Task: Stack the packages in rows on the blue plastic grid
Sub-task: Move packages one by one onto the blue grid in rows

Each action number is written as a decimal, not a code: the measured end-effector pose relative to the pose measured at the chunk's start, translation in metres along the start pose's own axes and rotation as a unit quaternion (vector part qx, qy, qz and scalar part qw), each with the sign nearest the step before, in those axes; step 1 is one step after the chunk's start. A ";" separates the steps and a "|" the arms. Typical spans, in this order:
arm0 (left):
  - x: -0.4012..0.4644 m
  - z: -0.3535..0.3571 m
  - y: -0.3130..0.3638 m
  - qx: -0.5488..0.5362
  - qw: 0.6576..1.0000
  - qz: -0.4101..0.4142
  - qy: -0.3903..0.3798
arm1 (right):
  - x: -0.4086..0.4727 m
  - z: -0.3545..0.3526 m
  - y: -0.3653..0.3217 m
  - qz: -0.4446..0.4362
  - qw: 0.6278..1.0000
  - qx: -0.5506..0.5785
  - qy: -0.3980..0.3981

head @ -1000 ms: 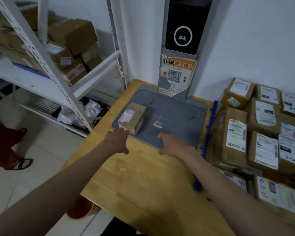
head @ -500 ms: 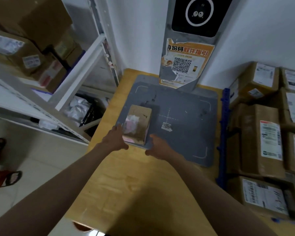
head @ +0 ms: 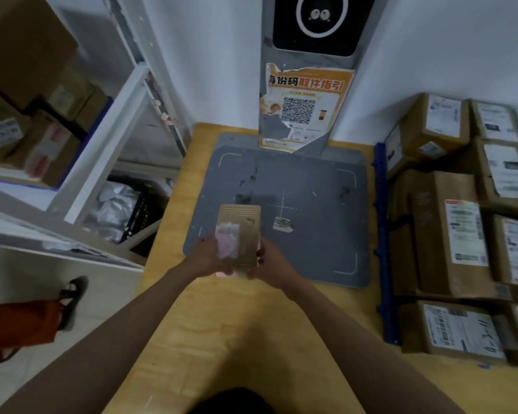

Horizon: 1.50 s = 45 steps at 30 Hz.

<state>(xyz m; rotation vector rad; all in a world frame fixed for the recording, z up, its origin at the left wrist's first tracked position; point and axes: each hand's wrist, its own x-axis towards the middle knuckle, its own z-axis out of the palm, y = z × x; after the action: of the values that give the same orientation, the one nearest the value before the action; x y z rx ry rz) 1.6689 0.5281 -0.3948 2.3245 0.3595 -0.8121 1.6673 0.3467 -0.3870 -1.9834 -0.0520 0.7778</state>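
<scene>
Both your forearms reach forward from the lower edge of the view and converge toward the near edge of the grey pad [head: 311, 180]. Your left hand [head: 205, 256] grips the left side of the small cardboard box [head: 240, 231], fingers curled against it. Your right hand [head: 271, 264] grips the box's right side, fingers wrapped at its near corner. Both wrists are roughly straight, and both arms are bare. Your thumbs cannot be made out.

Corrugated cardboard package [head: 240, 234] with crinkled pink plastic label, matt grey scanner pad [head: 305, 186], smooth pale wooden table [head: 251, 333]
</scene>
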 end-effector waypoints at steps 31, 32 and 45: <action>-0.154 0.146 0.233 0.029 0.959 0.278 0.053 | -0.283 -0.205 0.100 -0.120 0.964 -0.006 0.236; -0.158 0.149 0.239 0.034 0.957 0.283 0.052 | -0.289 -0.208 0.103 -0.120 0.962 -0.001 0.244; -0.183 0.187 0.302 0.018 0.927 0.373 -0.047 | -0.349 -0.235 0.132 -0.085 0.937 -0.002 0.337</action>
<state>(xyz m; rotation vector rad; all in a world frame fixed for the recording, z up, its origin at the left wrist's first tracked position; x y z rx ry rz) 1.5750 0.1699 -0.2460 2.1773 -0.5647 -0.5334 1.4804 -0.0261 -0.2417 -2.1177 0.1778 -0.0410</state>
